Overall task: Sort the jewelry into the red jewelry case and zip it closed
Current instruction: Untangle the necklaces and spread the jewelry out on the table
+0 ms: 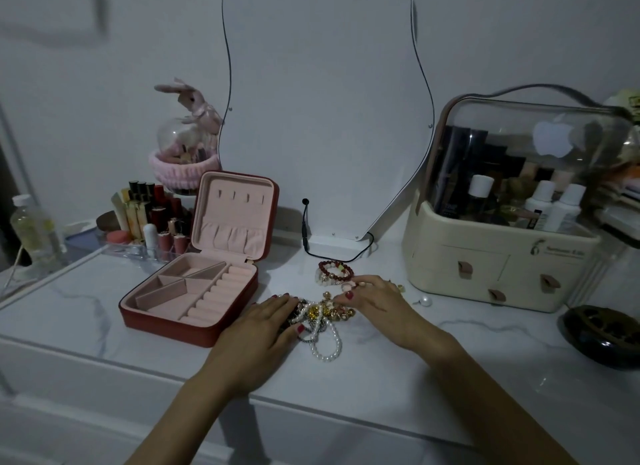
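The red jewelry case (166,320) lies open left of centre on the white dresser top, its pink lid upright and its pink compartments holding nothing. A tangled pile of jewelry (320,317), pearls, gold pieces and dark beads, lies to its right. A red bead bracelet (335,270) sits just behind the pile, and a single pearl earring (425,302) lies further right. My left hand (266,320) rests flat with straight fingers on the pile's left side. My right hand (372,300) touches the pile's right side, fingers lightly bent over the gold pieces.
A wavy mirror (325,118) with a black cable stands at the back. Behind the case is a lipstick organizer (149,222). A cream cosmetics box (502,222) with a clear lid stands on the right, a dark round dish (604,334) in front of it.
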